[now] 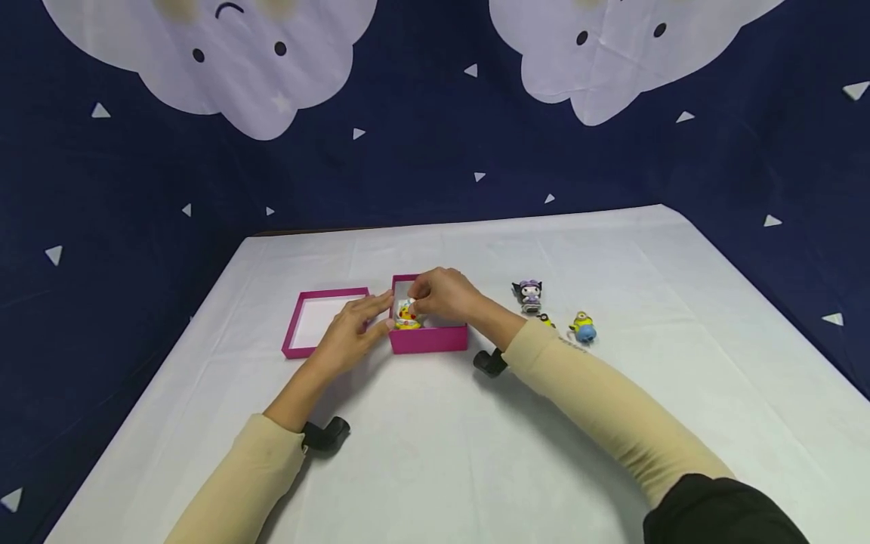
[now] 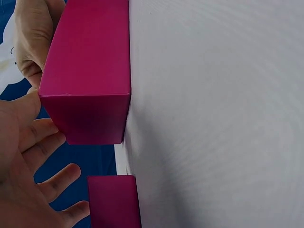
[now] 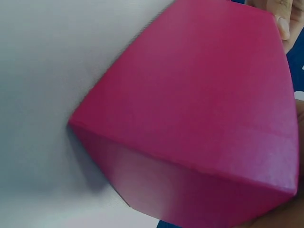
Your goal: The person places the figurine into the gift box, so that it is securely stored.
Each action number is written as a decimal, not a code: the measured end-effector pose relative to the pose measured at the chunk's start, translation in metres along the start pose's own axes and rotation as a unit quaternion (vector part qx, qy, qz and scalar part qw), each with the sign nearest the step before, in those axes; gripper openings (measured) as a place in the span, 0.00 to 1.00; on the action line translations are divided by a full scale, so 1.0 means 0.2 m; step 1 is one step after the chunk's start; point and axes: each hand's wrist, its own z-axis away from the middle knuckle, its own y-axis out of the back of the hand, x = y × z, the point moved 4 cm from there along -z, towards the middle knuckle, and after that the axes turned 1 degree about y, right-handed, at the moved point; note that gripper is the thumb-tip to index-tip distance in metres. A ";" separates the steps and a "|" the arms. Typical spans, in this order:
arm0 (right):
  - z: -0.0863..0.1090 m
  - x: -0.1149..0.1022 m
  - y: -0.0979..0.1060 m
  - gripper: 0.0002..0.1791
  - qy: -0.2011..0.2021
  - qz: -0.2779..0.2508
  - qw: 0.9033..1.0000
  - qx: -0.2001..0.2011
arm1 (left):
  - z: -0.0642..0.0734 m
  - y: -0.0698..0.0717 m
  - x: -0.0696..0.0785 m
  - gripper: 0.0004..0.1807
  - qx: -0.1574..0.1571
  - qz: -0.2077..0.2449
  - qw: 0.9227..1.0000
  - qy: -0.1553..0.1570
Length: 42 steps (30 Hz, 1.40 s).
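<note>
A pink box (image 1: pixel 429 341) with a pale inside stands on the table. In it is a small yellow toy figurine (image 1: pixel 408 316) with red and white details, near the left wall. My right hand (image 1: pixel 445 293) reaches over the box and pinches the figurine's top between thumb and fingers. My left hand (image 1: pixel 349 337) is at the box's left side, its fingertips touching the edge near the front corner. The left wrist view shows that left hand (image 2: pixel 26 156) with fingers spread beside the box (image 2: pixel 88 52). In the right wrist view the box (image 3: pixel 199 95) hides most of the right hand.
Left of the box lies a pink-rimmed lid (image 1: pixel 292 326), its white inside facing up. To the right are a purple-and-black figurine (image 1: pixel 530 295), a yellow-and-blue one (image 1: pixel 583 328) and a yellow one (image 1: pixel 546 320) partly behind the right forearm. A dark blue patterned cloth (image 1: pixel 421 181) hangs behind the white table (image 1: pixel 421 453).
</note>
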 end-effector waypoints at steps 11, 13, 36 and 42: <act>-0.01 -0.02 -0.02 0.16 0.009 0.026 0.998 -0.056 | 0.00 0.00 0.00 0.27 -0.009 -0.007 1.000 0.005; -0.01 -0.02 -0.02 0.16 0.014 0.030 0.998 -0.058 | 0.00 0.00 0.00 0.27 -0.010 -0.006 1.000 0.007; -0.01 -0.01 -0.03 0.27 0.017 0.061 0.997 -0.048 | 0.00 -0.01 -0.02 0.27 -0.003 -0.004 1.000 0.001; 0.04 0.04 0.03 0.27 0.033 -0.050 0.998 -0.003 | -0.01 -0.01 -0.02 0.27 -0.003 -0.008 1.000 0.002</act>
